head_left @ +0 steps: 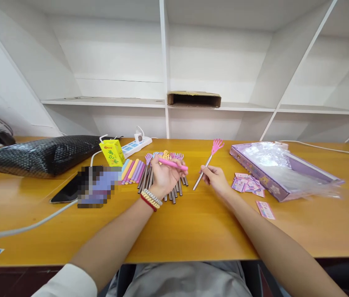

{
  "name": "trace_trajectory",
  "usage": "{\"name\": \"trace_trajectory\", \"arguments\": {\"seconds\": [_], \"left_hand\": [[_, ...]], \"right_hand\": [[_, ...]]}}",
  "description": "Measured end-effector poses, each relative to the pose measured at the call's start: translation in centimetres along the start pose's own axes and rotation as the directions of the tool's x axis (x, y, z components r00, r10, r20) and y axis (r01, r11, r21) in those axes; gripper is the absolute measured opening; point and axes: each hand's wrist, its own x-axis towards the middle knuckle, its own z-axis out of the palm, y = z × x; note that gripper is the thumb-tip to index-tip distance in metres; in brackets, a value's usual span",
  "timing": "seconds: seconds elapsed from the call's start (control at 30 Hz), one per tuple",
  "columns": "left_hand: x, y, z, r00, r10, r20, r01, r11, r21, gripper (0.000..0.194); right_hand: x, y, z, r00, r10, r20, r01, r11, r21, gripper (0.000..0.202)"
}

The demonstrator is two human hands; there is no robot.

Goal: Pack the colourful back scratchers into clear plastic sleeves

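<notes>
My left hand (167, 175), with bracelets at the wrist, is closed around a pink tube (173, 164). To its right, my right hand (213, 176) grips the metal rod of a pink hand-shaped scratcher (217, 145), its head pointing up and away. Behind and beneath my left hand lies a pile of metal rods (174, 194) with purple, blue, yellow and pink claw heads, partly hidden by the hand. Left of the pile, several pastel tubes (133, 171) lie side by side. The held tube and the scratcher are apart.
A yellow drink carton (112, 152), a white power strip (137, 145), a phone (67, 187) and a black bubble-wrapped package (47, 154) are on the left. Small pink cards (247, 183) and a purple box (279, 189) with clear plastic lie right. A cardboard box (194, 100) sits on the shelf.
</notes>
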Motion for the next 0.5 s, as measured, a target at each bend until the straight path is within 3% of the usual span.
{"name": "trace_trajectory", "arguments": {"seconds": [0.2, 0.33, 0.5], "left_hand": [[0.6, -1.0, -2.2, 0.998, -0.006, -0.057, 0.004, 0.999, -0.041, 0.065], [0.9, -1.4, -1.8, 0.989, -0.028, -0.143, 0.014, 0.995, -0.103, 0.056], [0.9, -2.0, -1.1, 0.962, -0.018, -0.272, -0.013, 0.994, -0.112, 0.045]], "right_hand": [[0.5, -0.3, -1.1, 0.993, 0.032, -0.118, -0.004, 0.973, 0.231, 0.037], [0.7, -0.7, -1.8, 0.984, 0.095, -0.153, -0.031, 0.926, 0.376, 0.035], [0.6, -1.1, -2.2, 0.983, 0.111, -0.145, -0.041, 0.909, 0.415, 0.031]]}}
